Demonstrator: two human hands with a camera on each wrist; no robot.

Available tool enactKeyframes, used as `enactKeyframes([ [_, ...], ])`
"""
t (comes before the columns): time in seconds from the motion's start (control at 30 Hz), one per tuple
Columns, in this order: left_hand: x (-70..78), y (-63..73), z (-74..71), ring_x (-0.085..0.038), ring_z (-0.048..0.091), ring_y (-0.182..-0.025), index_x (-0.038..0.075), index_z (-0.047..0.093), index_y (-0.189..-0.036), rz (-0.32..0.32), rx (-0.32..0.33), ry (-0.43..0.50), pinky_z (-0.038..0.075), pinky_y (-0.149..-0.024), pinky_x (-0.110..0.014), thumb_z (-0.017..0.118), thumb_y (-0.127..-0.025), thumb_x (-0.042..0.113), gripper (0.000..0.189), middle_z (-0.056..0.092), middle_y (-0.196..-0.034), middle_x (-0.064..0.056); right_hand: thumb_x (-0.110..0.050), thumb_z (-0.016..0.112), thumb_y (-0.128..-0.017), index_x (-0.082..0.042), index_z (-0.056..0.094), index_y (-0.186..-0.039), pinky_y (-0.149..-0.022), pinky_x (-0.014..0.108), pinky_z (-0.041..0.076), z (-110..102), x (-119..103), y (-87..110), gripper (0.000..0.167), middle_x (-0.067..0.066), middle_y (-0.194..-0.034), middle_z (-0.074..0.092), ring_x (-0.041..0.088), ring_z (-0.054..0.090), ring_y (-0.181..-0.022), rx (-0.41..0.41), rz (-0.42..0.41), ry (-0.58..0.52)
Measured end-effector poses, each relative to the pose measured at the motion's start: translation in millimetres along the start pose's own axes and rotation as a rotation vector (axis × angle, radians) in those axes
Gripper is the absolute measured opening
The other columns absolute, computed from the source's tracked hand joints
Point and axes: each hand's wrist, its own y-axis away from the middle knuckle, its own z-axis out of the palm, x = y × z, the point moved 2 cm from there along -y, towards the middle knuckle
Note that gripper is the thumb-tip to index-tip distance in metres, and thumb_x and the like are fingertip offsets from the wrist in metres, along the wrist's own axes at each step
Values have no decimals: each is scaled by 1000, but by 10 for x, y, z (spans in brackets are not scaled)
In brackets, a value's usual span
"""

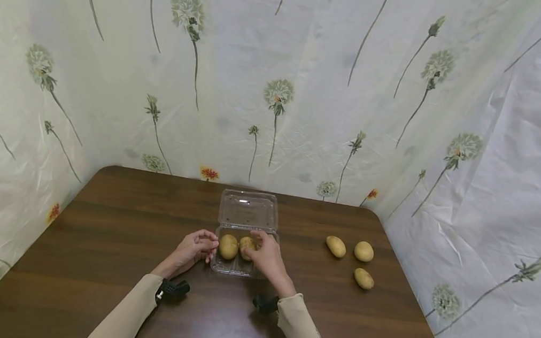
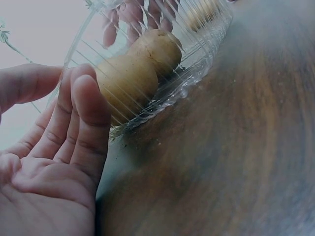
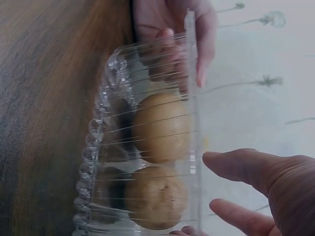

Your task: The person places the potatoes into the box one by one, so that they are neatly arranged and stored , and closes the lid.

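A clear plastic clamshell container (image 1: 234,271) stands on the table with its lid (image 1: 248,210) raised at the back. Two potatoes sit side by side inside: the left potato (image 1: 228,247) and the right potato (image 1: 246,246). My left hand (image 1: 191,250) pinches the container's left rim between thumb and fingers, as the left wrist view shows at the clear wall (image 2: 81,42). Over the right potato hovers my right hand (image 1: 269,256), its thumb (image 3: 236,164) and fingers spread above the rim. Part of that potato is covered by the right hand in the head view.
Three loose potatoes lie on the right of the brown wooden table (image 1: 126,221): a long potato (image 1: 335,246), a rounder potato (image 1: 363,251) and a nearer potato (image 1: 364,278). A flower-patterned sheet (image 1: 230,79) hangs behind and beside the table.
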Motion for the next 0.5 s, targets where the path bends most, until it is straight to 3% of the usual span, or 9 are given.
enactKeyframes([
  [0.2,-9,-1,-5,-11,57,-63,-4,47,-109,5,0,-4,48,-54,-23,60,-95,11,24,61,-76,-3,-18,79,-79,-6,61,-124,-86,48,52,-77,-20,22,50,24,-121,56,37,60,-106,-7,-20,-65],
  [0.5,2,7,3,-11,57,-63,-5,47,-110,9,9,-6,48,-54,-23,59,-95,10,24,61,-76,-3,-23,79,-81,-13,61,-126,-84,48,53,-218,8,36,50,21,-123,57,39,61,-109,6,-12,-110],
])
